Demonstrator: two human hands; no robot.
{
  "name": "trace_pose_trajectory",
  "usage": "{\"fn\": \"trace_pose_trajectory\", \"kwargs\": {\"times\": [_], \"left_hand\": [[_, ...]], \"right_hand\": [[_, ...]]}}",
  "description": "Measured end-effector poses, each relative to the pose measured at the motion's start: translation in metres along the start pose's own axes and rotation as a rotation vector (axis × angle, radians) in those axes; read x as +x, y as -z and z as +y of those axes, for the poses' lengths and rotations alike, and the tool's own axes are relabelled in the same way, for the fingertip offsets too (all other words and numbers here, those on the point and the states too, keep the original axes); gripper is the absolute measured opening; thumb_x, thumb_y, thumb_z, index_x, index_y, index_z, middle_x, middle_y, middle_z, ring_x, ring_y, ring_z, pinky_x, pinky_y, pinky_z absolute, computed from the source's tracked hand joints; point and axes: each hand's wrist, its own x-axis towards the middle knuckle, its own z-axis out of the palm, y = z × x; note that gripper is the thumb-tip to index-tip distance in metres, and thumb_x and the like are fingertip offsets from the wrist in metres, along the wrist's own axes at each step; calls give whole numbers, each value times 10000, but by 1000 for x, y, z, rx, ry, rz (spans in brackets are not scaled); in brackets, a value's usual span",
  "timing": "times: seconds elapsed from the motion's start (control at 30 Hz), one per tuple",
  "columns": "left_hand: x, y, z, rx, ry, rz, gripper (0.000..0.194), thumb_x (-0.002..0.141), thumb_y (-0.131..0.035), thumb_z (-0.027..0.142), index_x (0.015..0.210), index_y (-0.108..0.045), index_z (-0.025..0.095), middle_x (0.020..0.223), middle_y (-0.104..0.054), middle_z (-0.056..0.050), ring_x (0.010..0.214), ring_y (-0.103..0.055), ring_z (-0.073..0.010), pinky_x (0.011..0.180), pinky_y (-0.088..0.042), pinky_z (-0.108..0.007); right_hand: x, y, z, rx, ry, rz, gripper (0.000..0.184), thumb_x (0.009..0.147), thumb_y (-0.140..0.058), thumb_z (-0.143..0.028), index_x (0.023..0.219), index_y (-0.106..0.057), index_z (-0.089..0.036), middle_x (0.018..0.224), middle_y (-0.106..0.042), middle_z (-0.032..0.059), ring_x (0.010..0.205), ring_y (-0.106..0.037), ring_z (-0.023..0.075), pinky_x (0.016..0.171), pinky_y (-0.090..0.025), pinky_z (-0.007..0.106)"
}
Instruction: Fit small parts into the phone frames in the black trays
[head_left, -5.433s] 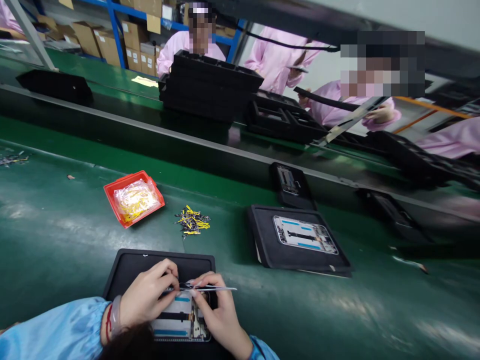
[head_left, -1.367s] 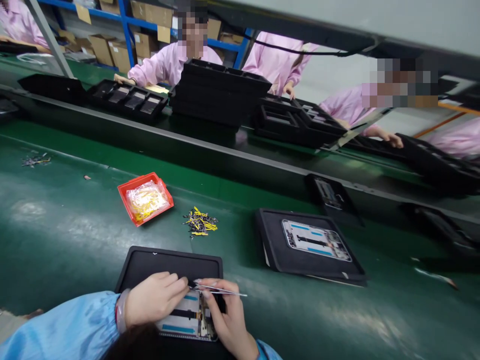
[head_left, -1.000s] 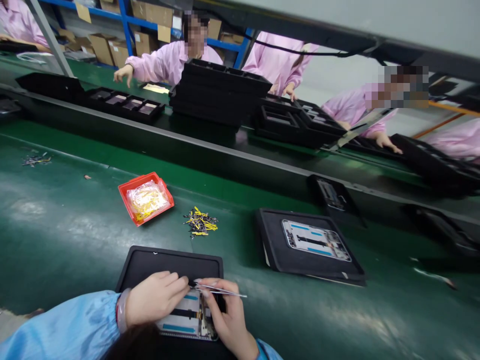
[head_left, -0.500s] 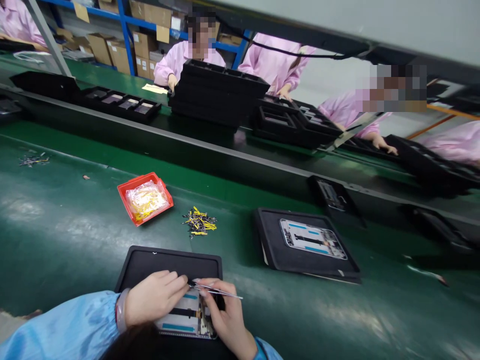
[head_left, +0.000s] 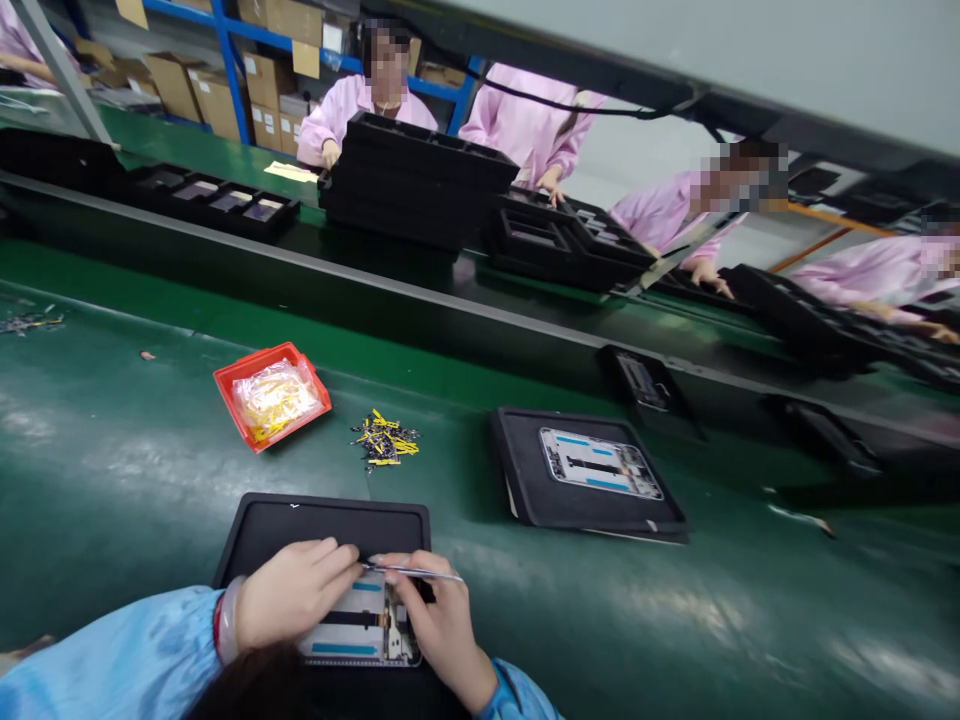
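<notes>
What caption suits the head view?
Right hand holding slim tool at opened phone-like device on black tray, left hand alongside.

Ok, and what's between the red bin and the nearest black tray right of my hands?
A pile of small yellow and black pieces on the green worktop, closer to the red bin than that black tray; the head view shows it.

A panel tray (head_left: 225,222) now lies just left of the black tray stack (head_left: 420,185); the seated co-worker's hand (head_left: 330,154), earlier over that tray, is at the stack's left edge; the standing co-worker's hand (head_left: 551,185), earlier holding up a flat object, rests right of the stack; nearer than the stack, the tweezers (head_left: 444,574), previously splayed, look nearly closed.
</notes>
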Motion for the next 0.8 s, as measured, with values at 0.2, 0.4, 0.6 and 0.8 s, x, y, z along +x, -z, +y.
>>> {"fn": "trace_pose_trajectory", "kwargs": {"times": [0.2,0.4,0.6,0.8], "left_hand": [[6,9,-2,-318,301,95,174,869,-416,147,967,-557,174,909,-582,-36,757,-605,-135,637,-496,-198],[11,8,-2,-378,266,131,214,894,-419,142,940,-620,202,824,-587,-22,742,-560,-146,647,-464,-216],[13,3,8,-322,314,173,288,914,-318,97,835,-588,161,769,-571,-43,652,-512,-158,597,-439,-244],[12,2,6,-439,339,176,265,925,-332,124,855,-583,173,795,-574,-45,719,-539,-162,662,-458,-254]], "right_hand": [[-1,-1,1,20,-22,-2,204,922,-536,-401,868,-647,-238,769,-756,42,682,-721,206,614,-593,286],[-8,-1,7,51,-42,154,138,938,-525,-339,925,-585,-216,822,-720,61,768,-711,203,687,-582,316],[-10,-1,2,130,50,232,40,938,-531,-266,958,-534,-232,805,-681,36,744,-705,190,665,-586,302],[-8,-1,1,188,139,138,83,933,-528,-216,1006,-501,-244,830,-700,38,747,-711,194,673,-586,300]]}}
